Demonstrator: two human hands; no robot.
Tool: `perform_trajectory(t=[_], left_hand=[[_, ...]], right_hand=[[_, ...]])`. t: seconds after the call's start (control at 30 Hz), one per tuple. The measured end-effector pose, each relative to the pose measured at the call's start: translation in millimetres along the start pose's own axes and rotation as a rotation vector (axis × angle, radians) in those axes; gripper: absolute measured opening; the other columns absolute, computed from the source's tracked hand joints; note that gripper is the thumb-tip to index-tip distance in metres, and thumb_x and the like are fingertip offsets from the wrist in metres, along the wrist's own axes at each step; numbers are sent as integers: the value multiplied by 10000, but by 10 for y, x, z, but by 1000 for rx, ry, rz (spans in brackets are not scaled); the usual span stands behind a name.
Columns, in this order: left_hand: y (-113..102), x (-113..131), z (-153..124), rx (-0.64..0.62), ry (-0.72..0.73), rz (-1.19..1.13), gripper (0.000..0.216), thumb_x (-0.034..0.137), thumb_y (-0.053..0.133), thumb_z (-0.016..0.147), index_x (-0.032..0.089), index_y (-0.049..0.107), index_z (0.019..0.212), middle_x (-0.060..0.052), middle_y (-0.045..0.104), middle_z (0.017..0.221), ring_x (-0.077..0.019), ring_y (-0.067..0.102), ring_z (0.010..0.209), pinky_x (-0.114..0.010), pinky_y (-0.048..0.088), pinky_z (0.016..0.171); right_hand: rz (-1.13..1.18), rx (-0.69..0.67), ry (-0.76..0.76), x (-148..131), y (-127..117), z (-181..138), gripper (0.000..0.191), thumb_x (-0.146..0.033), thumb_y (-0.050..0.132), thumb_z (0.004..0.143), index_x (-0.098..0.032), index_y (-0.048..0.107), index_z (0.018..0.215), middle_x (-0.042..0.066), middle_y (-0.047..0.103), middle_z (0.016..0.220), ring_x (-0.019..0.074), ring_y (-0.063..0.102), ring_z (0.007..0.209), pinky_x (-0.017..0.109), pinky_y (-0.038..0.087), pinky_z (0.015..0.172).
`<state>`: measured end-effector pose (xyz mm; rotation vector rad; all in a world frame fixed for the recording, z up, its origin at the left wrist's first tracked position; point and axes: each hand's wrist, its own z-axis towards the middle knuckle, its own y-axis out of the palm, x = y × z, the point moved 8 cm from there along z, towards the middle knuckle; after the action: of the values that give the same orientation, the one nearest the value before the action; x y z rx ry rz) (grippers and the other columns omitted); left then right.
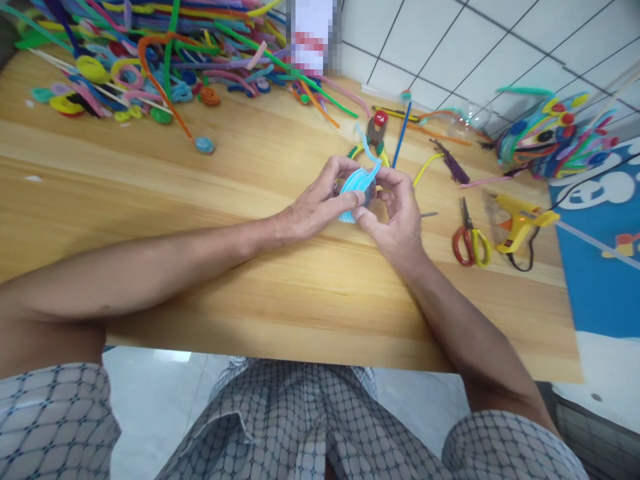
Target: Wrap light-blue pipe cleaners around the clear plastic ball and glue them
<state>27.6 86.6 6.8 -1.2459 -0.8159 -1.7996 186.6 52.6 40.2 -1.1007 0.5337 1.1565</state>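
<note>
Both my hands meet over the middle of the wooden table (200, 220). My left hand (320, 203) and my right hand (397, 213) pinch a light blue pipe-cleaner coil (356, 185) between their fingers. The coil is wound into a small round bundle, and a loose blue end curls up above it. Both forearms rest on the table.
A big heap of coloured pipe cleaners (150, 53) covers the far left. Pliers (376, 133), red-and-yellow scissors (469, 241) and a yellow glue gun (520, 223) lie to the right. A finished colourful bundle (550, 137) sits far right beside a blue mat (600, 267).
</note>
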Motion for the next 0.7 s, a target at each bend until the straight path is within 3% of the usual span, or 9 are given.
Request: perform_trajectory(t=[0.13, 0.27, 0.47, 0.7], left_hand=[[3, 40, 1, -8, 11, 32, 467, 484, 780, 999, 283, 563, 1361, -81, 687, 1443, -293, 683, 1373, -488, 626, 1134], [-10, 75, 23, 30, -24, 32, 419, 472, 743, 1004, 259, 560, 1314, -80, 733, 1367, -296, 718, 1335, -513, 640, 1121], [-15, -128, 87, 125, -157, -198, 302, 431, 669, 1040, 237, 540, 1231, -82, 725, 1312, -303, 721, 1358, -580, 600, 1195], [46, -193, 108, 52, -167, -210, 323, 472, 656, 1055, 255, 499, 1236, -74, 679, 1281, -291, 727, 1283, -572, 624, 1129]], right_hand=[[-5, 7, 12, 36, -11, 7, 656, -536, 916, 885, -344, 616, 1437, 82, 707, 1479, 356, 673, 1448, 618, 587, 1230], [67, -68, 40, 77, -25, 47, 650, -624, 881, 908, -359, 622, 1443, 72, 717, 1498, 338, 677, 1455, 573, 607, 1213], [-11, -114, -1, 45, -85, 77, 885, -647, 1001, 763, -387, 604, 1511, 86, 650, 1623, 389, 612, 1544, 647, 576, 1254], [-45, -87, -62, 12, -95, 46, 747, -622, 955, 838, -364, 655, 1472, 90, 669, 1583, 376, 627, 1519, 638, 581, 1243]])
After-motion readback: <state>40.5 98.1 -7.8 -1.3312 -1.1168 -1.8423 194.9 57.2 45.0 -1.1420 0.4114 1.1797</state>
